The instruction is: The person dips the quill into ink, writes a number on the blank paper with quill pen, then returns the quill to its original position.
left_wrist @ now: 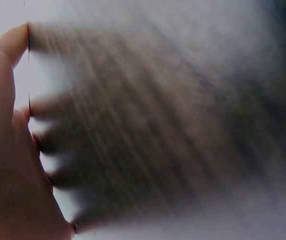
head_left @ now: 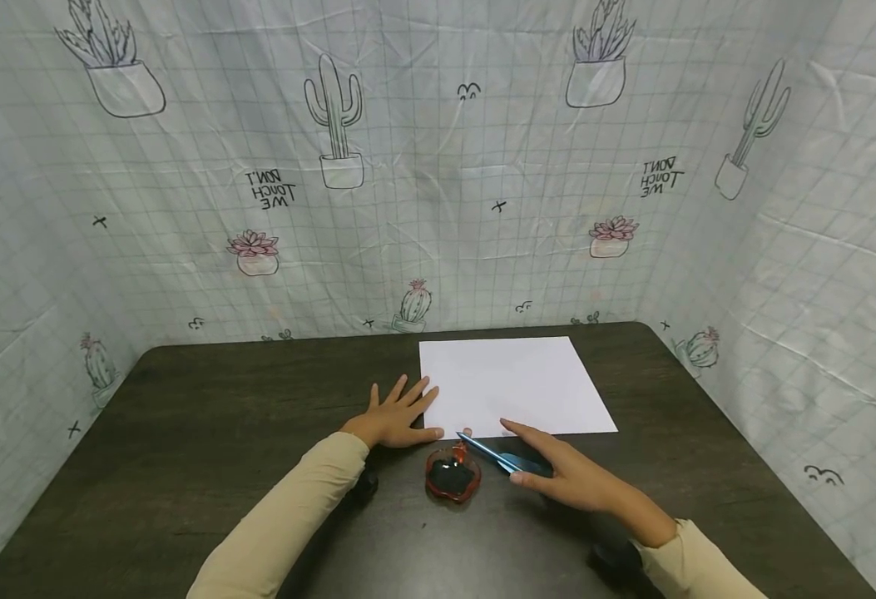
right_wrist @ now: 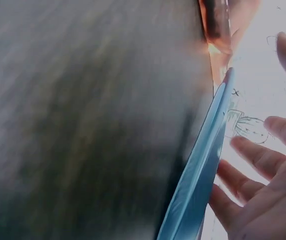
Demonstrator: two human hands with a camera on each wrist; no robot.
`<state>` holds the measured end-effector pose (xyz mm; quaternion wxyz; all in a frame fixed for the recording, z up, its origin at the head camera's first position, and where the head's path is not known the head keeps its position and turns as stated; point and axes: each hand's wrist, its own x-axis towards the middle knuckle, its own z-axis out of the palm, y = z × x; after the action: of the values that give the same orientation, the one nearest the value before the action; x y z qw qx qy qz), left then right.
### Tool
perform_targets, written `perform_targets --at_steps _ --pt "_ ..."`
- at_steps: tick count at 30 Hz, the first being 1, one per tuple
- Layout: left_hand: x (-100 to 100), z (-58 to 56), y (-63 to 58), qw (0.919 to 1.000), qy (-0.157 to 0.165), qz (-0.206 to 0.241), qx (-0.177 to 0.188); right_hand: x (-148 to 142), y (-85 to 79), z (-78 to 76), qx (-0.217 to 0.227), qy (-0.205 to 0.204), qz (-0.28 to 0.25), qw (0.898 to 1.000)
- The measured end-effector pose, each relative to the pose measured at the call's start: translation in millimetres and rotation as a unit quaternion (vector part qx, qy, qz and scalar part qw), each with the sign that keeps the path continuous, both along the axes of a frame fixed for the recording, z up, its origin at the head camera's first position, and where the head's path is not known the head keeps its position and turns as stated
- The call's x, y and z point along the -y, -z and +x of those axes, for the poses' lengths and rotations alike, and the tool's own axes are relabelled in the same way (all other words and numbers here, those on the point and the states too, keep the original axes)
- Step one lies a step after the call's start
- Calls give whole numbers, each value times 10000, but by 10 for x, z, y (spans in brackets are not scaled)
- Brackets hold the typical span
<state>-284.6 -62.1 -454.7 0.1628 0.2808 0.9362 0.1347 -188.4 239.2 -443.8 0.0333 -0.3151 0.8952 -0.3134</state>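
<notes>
My left hand (head_left: pixel 393 416) lies with its fingers spread at the left edge of a white sheet of paper (head_left: pixel 516 387), some fingertips on the sheet. Just in front of the paper sits a red, translucent glass dish (head_left: pixel 452 487) with a dark middle. A blue feather-shaped pen (head_left: pixel 486 451) leans across the dish's right side, its tip near the paper's lower edge. Over the pen's feathered end hovers my right hand (head_left: pixel 568 474), thumb and fingers apart. In the right wrist view, the blue feather (right_wrist: pixel 195 170) stands close beside the spread fingertips (right_wrist: pixel 243 145).
The dark wooden table (head_left: pixel 205 424) extends to both sides of the paper. A white cloth (head_left: pixel 423 225) with drawn cactus pots hangs behind and on both sides of it. A black object (head_left: pixel 366 487) shows under the left wrist.
</notes>
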Motion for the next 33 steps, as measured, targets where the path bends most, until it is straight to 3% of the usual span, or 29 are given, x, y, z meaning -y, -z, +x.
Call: perform_targets --at_steps 6,10,14,19,27,33 --pt "-3 -23 23 10000 -24 -76 6 47 1 -87 306 -528 -405 9973" --pt "-14 -38 11 9998 -54 -189 -27 100 4 -176 547 -666 -568 9947" --pt "-17 -35 -14 9997 -55 -220 -52 160 -3 -243 792 -567 -516 9939" --pt "-17 -25 -41 9999 -39 -147 -62 224 -13 -281 751 -425 -442 9953" --pt "-14 -74 60 9996 -74 -256 -22 301 13 -299 846 -194 -471 9951" --pt "-11 -32 15 9997 -64 -242 -72 329 32 -311 908 -128 -456 9947"
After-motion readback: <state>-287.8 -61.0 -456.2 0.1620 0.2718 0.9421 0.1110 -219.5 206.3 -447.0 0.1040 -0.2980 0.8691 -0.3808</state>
